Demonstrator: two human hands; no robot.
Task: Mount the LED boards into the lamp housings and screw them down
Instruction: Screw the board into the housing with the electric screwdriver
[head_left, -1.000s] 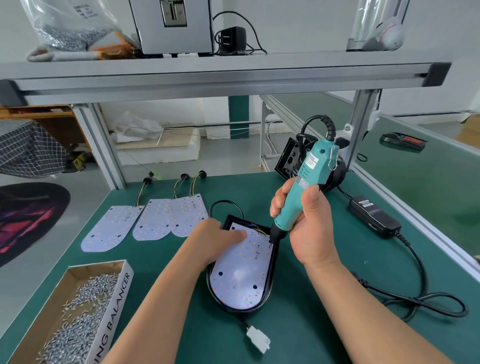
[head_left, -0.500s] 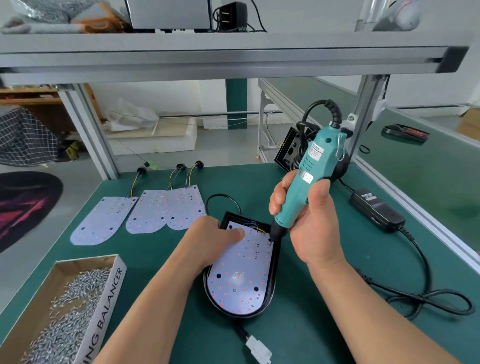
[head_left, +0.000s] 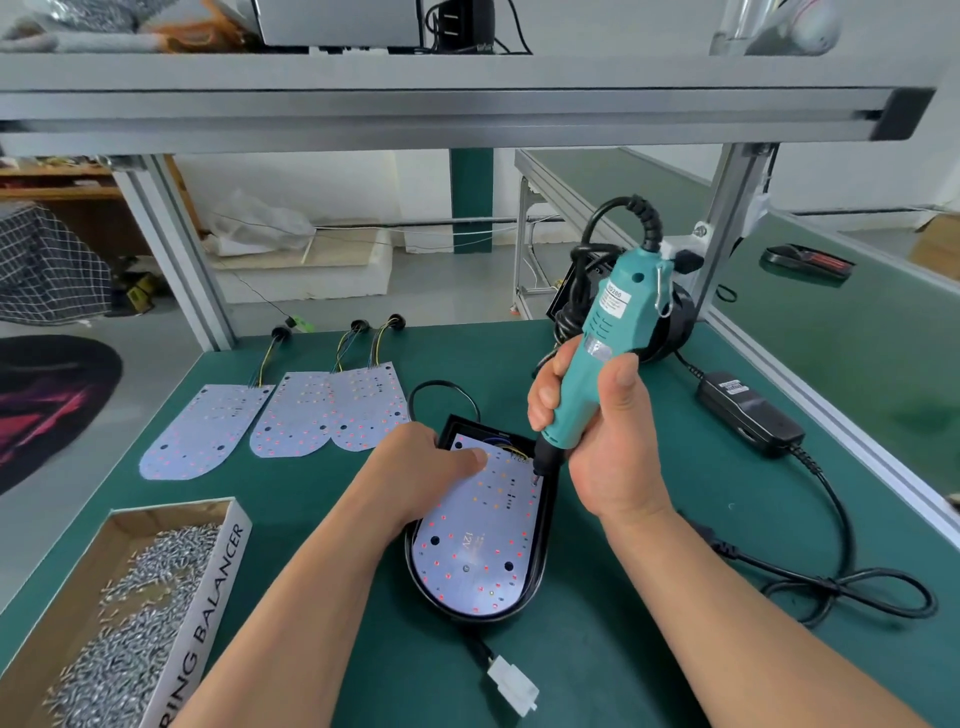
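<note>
A black lamp housing (head_left: 546, 525) lies in the middle of the green table with a white LED board (head_left: 480, 540) seated inside it. My left hand (head_left: 415, 467) rests on the board's upper left part, thumb pressing flat on it. My right hand (head_left: 597, 436) grips a teal electric screwdriver (head_left: 608, 338) held almost upright; its bit touches the board's upper right edge. Three spare LED boards (head_left: 291, 421) with wire tails lie in a row at the back left. A cardboard box of screws (head_left: 124, 623) stands at the front left.
The screwdriver's black power adapter (head_left: 745, 413) and looped cable (head_left: 852, 592) lie to the right. The housing's white connector (head_left: 511, 686) trails toward the table's front edge. Aluminium frame posts (head_left: 171, 249) and an overhead shelf (head_left: 467, 98) border the table at the back.
The view has tilted down and moved closer. Both hands, the screwdriver and the housing hold nearly the same pose, with the bit staying at the board's upper right edge.
</note>
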